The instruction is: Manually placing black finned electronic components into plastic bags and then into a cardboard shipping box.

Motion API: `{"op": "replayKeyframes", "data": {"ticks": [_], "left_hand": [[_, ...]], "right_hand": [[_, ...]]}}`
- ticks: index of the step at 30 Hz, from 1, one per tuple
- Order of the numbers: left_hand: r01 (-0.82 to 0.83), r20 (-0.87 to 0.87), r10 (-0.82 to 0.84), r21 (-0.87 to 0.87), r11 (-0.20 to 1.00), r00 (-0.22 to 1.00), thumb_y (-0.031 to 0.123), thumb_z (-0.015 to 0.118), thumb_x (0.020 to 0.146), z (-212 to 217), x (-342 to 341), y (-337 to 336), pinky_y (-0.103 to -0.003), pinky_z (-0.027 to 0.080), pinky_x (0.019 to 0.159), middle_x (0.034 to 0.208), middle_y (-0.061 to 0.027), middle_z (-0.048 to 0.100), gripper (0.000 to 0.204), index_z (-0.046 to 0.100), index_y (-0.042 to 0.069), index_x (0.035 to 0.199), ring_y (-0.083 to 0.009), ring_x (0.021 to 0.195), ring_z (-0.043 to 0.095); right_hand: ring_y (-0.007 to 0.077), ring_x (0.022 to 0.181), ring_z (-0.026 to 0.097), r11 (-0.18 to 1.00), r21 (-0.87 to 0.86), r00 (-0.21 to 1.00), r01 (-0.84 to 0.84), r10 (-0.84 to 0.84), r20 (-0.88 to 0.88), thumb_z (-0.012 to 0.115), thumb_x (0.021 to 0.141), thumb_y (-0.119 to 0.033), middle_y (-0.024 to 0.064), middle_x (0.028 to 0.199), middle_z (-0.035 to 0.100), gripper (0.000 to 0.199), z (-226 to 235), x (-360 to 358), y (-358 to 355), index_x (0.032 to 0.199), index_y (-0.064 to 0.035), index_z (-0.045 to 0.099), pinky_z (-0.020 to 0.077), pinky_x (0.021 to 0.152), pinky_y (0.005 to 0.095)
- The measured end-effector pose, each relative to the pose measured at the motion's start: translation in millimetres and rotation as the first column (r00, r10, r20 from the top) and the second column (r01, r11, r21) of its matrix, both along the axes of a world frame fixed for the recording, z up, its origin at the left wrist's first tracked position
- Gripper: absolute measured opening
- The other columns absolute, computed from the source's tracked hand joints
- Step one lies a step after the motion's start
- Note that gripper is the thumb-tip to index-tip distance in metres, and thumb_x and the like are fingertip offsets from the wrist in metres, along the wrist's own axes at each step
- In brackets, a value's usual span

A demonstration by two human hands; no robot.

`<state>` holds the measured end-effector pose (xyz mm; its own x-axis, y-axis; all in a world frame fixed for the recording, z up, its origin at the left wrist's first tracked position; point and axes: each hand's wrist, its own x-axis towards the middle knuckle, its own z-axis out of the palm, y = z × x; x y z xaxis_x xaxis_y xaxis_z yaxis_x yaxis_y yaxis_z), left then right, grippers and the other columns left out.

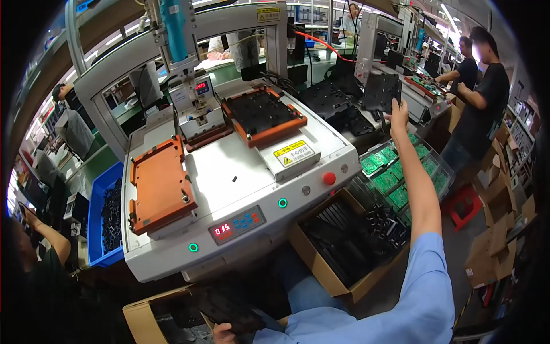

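Observation:
My right hand [399, 117] is stretched far out to the right, its fingers closed on the edge of a flat black plastic panel [381, 92], which it holds up on end. Below it lie more black panels [335, 97] beside the machine. Low in front of me, my left hand [223, 333] grips another black plastic panel [229, 309] over an open carton [140, 324]. On the white machine [229, 155], a black panel [260, 110] sits in the right orange fixture [286, 129]. The left orange fixture [160, 183] shows its orange surface.
A carton of black parts [321, 275] stands right of the machine, near a clear tray of green circuit boards [384, 172]. At left is a blue bin [97, 212] of small black parts. A red stool [464, 203] and two people [487, 86] are at right.

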<state>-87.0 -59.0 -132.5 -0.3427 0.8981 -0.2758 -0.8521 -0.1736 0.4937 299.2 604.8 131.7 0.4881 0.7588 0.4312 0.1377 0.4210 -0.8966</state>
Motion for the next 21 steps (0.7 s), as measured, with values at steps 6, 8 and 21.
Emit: {"op": "replayKeyframes", "data": {"ticks": [6, 8, 21], "left_hand": [[0.02, -0.063, -0.022, -0.043, 0.999, 0.998, -0.002, 0.055, 0.075, -14, 0, -13, -0.026, 0.047, 0.041, 0.121, -0.0159, 0.054, 0.054, 0.044, 0.003, 0.127, -0.0226, 0.079, 0.063], [0.027, -0.09, -0.036, -0.095, 0.995, 0.995, -0.002, 0.056, 0.07, -14, 5, -13, -0.028, 0.047, 0.051, 0.121, -0.016, 0.054, 0.056, 0.046, 0.001, 0.125, -0.0241, 0.085, 0.061], [0.001, -0.077, -0.016, -0.194, 0.981, 0.997, 0.0, 0.066, 0.054, 70, 52, 64, -0.036, 0.051, 0.082, 0.102, -0.0129, 0.064, 0.055, 0.059, -0.005, 0.108, -0.0254, 0.092, 0.062]], "right_hand": [[0.0204, 0.089, 0.06, 0.983, -0.178, 0.997, -0.043, 0.053, 0.057, 0.055, 0.09, -0.03, 0.0136, 0.121, 0.054, 0.046, -55, -15, 63, 0.126, -0.0015, 0.05, 0.056, 0.057, 0.0298], [0.0194, 0.076, 0.063, 0.986, -0.137, 0.991, -0.1, 0.111, 0.074, 0.053, 0.091, -0.027, 0.0147, 0.112, 0.06, 0.041, -68, -23, 84, 0.121, 0.0014, 0.053, 0.0544, 0.045, 0.0279], [0.0077, 0.075, 0.051, 0.946, 0.026, 0.905, -0.323, 0.301, 0.3, 0.051, 0.093, -0.029, 0.0013, 0.089, 0.061, 0.032, -7, -53, -16, 0.112, -0.0048, 0.06, 0.0425, 0.067, 0.0215]]}}
